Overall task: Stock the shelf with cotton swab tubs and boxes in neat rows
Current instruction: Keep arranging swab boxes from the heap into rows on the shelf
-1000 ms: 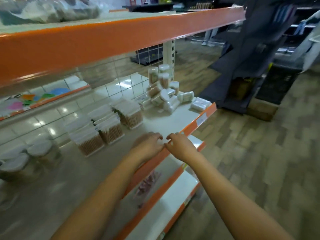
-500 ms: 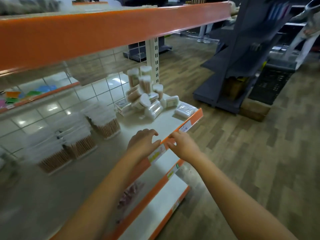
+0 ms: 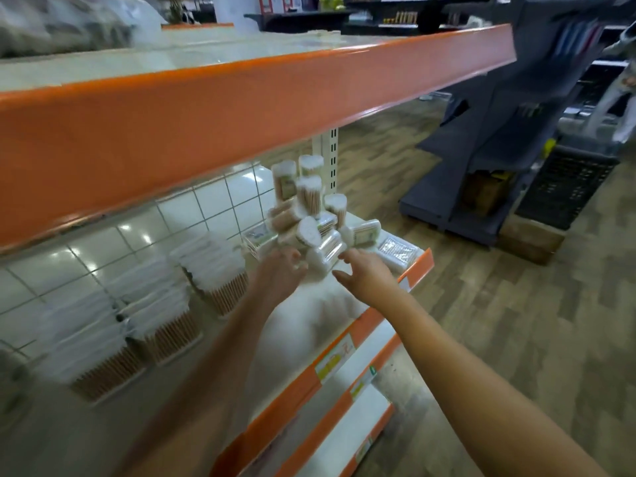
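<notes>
Both hands, left hand [image 3: 280, 270] and right hand [image 3: 365, 273], reach open-fingered; just ahead lies a clear plastic cotton-swab tub [image 3: 325, 256], likely light, slippery; grasp its sides.

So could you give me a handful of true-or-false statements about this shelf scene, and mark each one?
1. Both hands reach toward the jumbled pile of tubs. True: the left hand and right hand are on either side of a lying tub.
2. The pile sits near the shelf's far end. True.
3. The square boxes along the tiled wall are scattered on their sides. False: they stand upright, side by side.
4. The shelf edges are blue. False: they are orange.
5. The right hand holds a flat pack. False: the pack lies on the shelf beyond it, and the hand's fingers are spread, gripping nothing.
</notes>
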`<action>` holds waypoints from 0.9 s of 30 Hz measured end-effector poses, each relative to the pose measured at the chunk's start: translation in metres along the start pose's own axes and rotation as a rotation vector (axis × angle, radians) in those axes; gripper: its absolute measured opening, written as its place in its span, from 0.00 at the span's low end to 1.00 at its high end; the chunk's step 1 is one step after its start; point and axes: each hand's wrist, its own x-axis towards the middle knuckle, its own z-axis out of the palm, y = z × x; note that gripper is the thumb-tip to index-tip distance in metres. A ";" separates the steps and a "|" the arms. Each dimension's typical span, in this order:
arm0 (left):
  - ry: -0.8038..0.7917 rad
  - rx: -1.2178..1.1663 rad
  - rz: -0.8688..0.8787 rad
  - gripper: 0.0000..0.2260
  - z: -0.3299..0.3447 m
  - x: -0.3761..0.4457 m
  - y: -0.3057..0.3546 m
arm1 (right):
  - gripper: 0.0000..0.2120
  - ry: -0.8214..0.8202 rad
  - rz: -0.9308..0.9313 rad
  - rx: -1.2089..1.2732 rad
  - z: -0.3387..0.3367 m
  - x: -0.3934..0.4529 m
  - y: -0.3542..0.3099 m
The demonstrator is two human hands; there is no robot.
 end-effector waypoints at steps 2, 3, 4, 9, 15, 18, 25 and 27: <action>-0.021 0.028 -0.009 0.15 0.003 0.005 -0.008 | 0.24 -0.011 0.019 0.026 0.003 0.015 -0.010; -0.047 0.040 -0.032 0.15 0.004 0.004 -0.011 | 0.25 -0.004 0.018 0.040 0.006 0.022 -0.015; -0.042 0.027 -0.033 0.14 0.007 0.003 -0.015 | 0.25 0.016 0.010 0.058 0.007 0.029 -0.019; -0.177 0.009 -0.072 0.11 0.010 -0.007 -0.021 | 0.29 0.077 0.000 0.095 0.011 0.057 -0.035; -0.074 0.094 -0.098 0.17 0.012 -0.016 -0.012 | 0.28 0.061 0.084 0.152 0.014 0.077 -0.039; -0.071 0.136 -0.145 0.18 0.015 -0.016 -0.011 | 0.29 0.052 0.080 0.228 0.015 0.080 -0.034; -0.046 0.128 -0.193 0.20 0.010 -0.021 -0.002 | 0.25 -0.020 -0.002 0.531 -0.001 0.072 -0.020; -0.015 0.092 -0.186 0.19 0.008 -0.025 0.000 | 0.23 -0.056 -0.021 0.643 -0.006 0.068 -0.017</action>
